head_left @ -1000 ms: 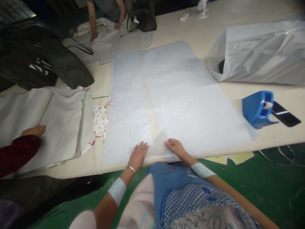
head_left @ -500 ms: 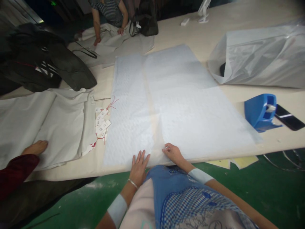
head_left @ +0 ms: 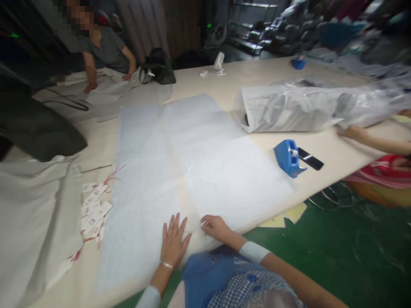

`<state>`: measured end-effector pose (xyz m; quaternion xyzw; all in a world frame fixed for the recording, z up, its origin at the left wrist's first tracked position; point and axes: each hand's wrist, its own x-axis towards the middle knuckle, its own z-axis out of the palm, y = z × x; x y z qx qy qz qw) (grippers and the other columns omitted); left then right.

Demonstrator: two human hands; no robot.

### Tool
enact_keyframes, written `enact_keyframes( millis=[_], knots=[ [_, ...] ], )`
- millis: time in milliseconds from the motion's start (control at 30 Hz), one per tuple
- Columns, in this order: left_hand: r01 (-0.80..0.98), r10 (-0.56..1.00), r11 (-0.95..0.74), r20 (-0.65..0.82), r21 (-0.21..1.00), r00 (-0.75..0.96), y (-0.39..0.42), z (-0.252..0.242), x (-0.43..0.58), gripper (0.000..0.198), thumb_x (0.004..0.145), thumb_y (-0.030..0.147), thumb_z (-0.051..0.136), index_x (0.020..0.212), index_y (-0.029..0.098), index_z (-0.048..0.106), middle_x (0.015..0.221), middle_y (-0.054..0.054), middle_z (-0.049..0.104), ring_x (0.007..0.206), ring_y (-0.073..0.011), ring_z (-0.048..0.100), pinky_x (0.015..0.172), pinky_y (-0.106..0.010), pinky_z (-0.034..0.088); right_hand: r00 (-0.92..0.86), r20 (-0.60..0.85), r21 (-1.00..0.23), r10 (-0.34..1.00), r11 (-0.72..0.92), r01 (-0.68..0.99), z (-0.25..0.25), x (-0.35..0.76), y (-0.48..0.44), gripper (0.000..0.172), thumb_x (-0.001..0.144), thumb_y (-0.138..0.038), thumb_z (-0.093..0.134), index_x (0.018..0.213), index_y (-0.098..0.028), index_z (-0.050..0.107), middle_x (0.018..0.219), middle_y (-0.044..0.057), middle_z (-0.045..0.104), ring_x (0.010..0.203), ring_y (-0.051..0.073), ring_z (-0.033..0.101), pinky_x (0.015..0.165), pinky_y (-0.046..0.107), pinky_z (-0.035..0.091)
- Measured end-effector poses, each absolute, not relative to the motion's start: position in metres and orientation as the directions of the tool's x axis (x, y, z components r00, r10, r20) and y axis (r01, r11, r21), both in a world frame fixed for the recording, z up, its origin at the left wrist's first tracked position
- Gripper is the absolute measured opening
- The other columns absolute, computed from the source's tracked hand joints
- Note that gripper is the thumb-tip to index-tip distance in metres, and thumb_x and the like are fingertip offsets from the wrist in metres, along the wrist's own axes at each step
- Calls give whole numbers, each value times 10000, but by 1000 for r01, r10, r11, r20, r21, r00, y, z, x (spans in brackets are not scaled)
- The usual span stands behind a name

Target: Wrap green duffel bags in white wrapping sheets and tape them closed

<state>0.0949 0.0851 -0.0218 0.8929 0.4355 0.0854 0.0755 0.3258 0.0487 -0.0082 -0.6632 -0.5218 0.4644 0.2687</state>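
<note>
A large, thin, whitish translucent sheet (head_left: pixel 205 154) lies across the table in front of me, with a lengthwise strip down its middle where the pale table colour shows through. My left hand (head_left: pixel 173 246) rests flat on the sheet near the table's front edge, fingers spread. Just to its right, the fingertips of my right hand (head_left: pixel 215 227) are pinched together on the sheet beside that strip. What they grip looks like the edge of the thin sheet, though the fingers partly hide it.
Paper tags (head_left: pixel 93 209) with red strings lie left of the sheet, beside pale grey fabric (head_left: pixel 28 214). To the right are a blue tape dispenser (head_left: pixel 287 158), a phone (head_left: pixel 311 158) and a large plastic bag (head_left: pixel 289 109), touched by another person's hand (head_left: pixel 353 131). A co-worker (head_left: pixel 107 49) handles fabric at back left.
My view has swung right and up, bringing in the far table and a person's arm at the right. My left hand stays flat and my right hand stays pinched on the sheet.
</note>
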Motion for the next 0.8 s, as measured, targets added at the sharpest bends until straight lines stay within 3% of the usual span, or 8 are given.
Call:
enact_keyframes(
  millis=[167, 300, 400, 467, 667, 800],
  knots=[
    [760, 794, -607, 143, 231, 591, 83, -38, 92, 535, 962, 385, 388, 1479, 250, 357, 1581, -90, 242, 1466, -307, 179, 1161, -582, 156, 430, -202, -802, 880, -401, 443, 7, 431, 31, 225, 831, -295, 546, 1001, -211, 668, 915, 30, 736, 848, 185, 685, 805, 290, 526],
    [749, 793, -609, 166, 260, 587, 83, -39, 92, 556, 966, 384, 356, 1506, 269, 287, 1582, -77, 245, 1467, -299, 177, 1161, -583, 151, 812, -89, -711, 577, -608, 354, 18, 545, -4, 366, 837, -355, 489, 1117, -150, 604, 1093, 126, 684, 982, 240, 655, 898, 377, 503],
    [749, 799, -601, 181, 277, 574, 84, -42, 92, 577, 971, 372, 337, 1525, 261, 220, 1581, -86, 249, 1464, -289, 192, 1164, -571, 165, 941, -48, -641, 335, -733, 228, 17, 610, -27, 482, 818, -369, 493, 1205, -88, 553, 1187, 207, 622, 1019, 293, 633, 902, 435, 487],
    [760, 813, -582, 195, 289, 548, 84, -44, 92, 588, 973, 365, 330, 1533, 251, 189, 1583, -94, 240, 1463, -282, 197, 1166, -553, 185, 967, -48, -597, 251, -783, 174, 13, 635, -37, 511, 800, -364, 521, 1205, -55, 556, 1183, 238, 613, 1023, 317, 620, 893, 451, 479],
    [790, 836, -548, 200, 275, 510, 84, -44, 95, 590, 970, 359, 342, 1531, 258, 192, 1589, -86, 223, 1462, -282, 199, 1171, -532, 196, 941, -44, -492, 336, -827, 272, 1, 658, -55, 339, 777, -359, 600, 1026, -141, 667, 1044, 138, 674, 1013, 290, 586, 922, 407, 430],
    [802, 838, -544, 197, 247, 508, 83, -43, 97, 596, 966, 349, 346, 1532, 259, 183, 1584, -96, 236, 1459, -288, 207, 1170, -534, 198, 912, -40, -425, 408, -833, 354, 0, 667, -60, 338, 794, -421, 616, 1000, -157, 668, 982, 116, 669, 990, 285, 572, 908, 391, 417]
  ],
)
